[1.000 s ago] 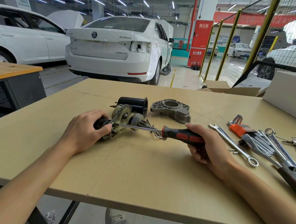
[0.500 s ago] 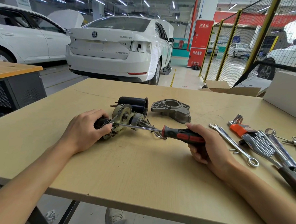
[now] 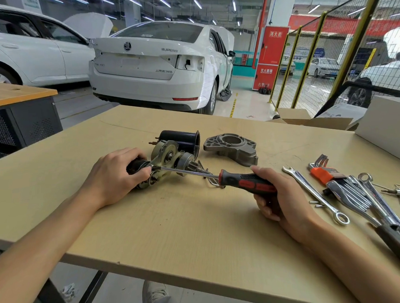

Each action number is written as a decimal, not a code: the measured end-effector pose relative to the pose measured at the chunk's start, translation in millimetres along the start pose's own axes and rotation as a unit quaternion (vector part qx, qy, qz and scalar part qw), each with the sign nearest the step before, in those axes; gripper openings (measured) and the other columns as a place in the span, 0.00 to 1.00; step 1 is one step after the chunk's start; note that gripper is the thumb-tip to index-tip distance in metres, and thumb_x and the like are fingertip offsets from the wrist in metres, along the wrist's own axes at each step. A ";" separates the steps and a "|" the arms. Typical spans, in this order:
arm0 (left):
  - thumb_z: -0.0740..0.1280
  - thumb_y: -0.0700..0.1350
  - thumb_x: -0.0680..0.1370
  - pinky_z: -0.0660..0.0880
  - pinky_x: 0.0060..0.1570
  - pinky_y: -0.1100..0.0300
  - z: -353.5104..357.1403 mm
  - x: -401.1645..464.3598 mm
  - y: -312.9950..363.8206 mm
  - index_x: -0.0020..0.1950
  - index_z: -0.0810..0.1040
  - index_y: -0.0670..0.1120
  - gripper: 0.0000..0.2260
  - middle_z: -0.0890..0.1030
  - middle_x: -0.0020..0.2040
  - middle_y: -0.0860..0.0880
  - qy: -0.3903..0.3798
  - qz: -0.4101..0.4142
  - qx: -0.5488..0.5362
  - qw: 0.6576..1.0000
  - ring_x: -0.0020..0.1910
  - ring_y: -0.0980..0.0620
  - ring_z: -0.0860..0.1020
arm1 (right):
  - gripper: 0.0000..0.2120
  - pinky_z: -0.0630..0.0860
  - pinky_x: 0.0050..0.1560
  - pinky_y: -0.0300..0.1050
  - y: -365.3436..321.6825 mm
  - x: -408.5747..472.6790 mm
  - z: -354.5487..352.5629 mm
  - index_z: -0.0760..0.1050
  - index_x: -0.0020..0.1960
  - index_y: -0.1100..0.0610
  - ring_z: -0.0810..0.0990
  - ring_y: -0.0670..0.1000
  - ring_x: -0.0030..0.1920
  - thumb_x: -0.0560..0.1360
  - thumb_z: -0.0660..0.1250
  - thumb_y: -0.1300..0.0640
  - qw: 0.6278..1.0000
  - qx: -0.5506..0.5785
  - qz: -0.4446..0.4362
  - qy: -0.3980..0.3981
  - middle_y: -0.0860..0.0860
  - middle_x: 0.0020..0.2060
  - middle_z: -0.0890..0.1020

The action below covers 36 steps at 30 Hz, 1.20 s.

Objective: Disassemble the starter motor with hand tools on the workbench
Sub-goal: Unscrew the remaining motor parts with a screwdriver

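Left hand (image 3: 116, 174) grips the grey metal starter motor assembly (image 3: 169, 161) at frame centre; right hand (image 3: 281, 199) grips the red-and-black-handled screwdriver (image 3: 231, 180), chrome spanners (image 3: 314, 193) lying right on the beige wooden table (image 3: 176, 234).

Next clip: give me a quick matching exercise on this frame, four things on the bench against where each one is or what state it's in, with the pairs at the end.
Things
1. red and black handled screwdriver
2. grey cast metal end housing
3. black cylindrical motor casing
4. orange holder of hex keys

Place or state
A. lying free on the wooden workbench, beyond the right hand
B. among the spanners at the right
C. gripped by the right hand, tip at the part that the left hand holds
D. on its side behind the starter motor assembly

Pairs: 1-C, 2-A, 3-D, 4-B
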<state>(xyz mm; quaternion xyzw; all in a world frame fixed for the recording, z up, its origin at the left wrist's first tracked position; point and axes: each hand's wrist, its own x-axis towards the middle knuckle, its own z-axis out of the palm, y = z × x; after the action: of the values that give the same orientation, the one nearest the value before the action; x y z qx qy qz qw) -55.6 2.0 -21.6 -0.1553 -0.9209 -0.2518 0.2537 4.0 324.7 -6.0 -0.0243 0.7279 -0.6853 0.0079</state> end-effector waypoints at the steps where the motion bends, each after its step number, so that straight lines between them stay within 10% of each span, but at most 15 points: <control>1: 0.54 0.67 0.68 0.69 0.41 0.53 -0.1 0.1 0.2 0.47 0.77 0.50 0.24 0.78 0.42 0.53 0.000 0.000 0.000 1.000 0.42 0.50 0.74 | 0.16 0.57 0.21 0.40 0.1 -0.2 0.0 0.75 0.42 0.60 0.65 0.51 0.23 0.78 0.64 0.46 1.000 0.001 0.001 0.000 0.54 0.25 0.70; 15: 0.54 0.67 0.68 0.70 0.41 0.53 0.2 -0.6 -1.3 0.47 0.77 0.50 0.24 0.78 0.41 0.53 0.002 0.002 0.000 1.000 0.42 0.50 0.74 | 0.21 0.59 0.23 0.40 2.5 3.4 -1.7 0.80 0.49 0.60 0.67 0.49 0.27 0.63 0.72 0.46 0.999 0.029 -0.035 -0.001 0.54 0.33 0.74; 23: 0.54 0.67 0.68 0.69 0.41 0.53 1.5 0.4 -3.0 0.47 0.77 0.51 0.24 0.78 0.41 0.55 0.003 0.000 -0.005 1.000 0.42 0.52 0.74 | 0.23 0.56 0.22 0.37 5.4 4.7 -4.7 0.76 0.50 0.64 0.60 0.49 0.21 0.78 0.62 0.42 1.000 0.012 -0.004 -0.010 0.53 0.24 0.67; 29: 0.54 0.67 0.68 0.67 0.41 0.54 1.6 1.0 -2.4 0.47 0.77 0.51 0.24 0.78 0.41 0.55 0.005 0.004 -0.005 1.000 0.42 0.51 0.74 | 0.26 0.58 0.23 0.40 3.7 5.4 -3.0 0.78 0.55 0.60 0.66 0.48 0.26 0.62 0.72 0.48 0.998 0.048 -0.028 0.010 0.55 0.35 0.75; 36: 0.54 0.67 0.68 0.66 0.40 0.54 2.1 1.1 -3.5 0.47 0.77 0.51 0.23 0.78 0.41 0.56 0.003 0.004 -0.003 1.000 0.42 0.53 0.74 | 0.17 0.52 0.24 0.40 3.9 3.1 -3.9 0.81 0.48 0.58 0.61 0.50 0.22 0.78 0.62 0.45 1.000 0.006 -0.008 -0.007 0.54 0.24 0.68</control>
<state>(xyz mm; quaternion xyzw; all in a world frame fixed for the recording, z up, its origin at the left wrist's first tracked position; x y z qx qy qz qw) -58.7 0.4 -23.9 -0.1586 -0.9190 -0.2539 0.2567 0.6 328.7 -9.6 -0.0353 0.7232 -0.6897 0.0077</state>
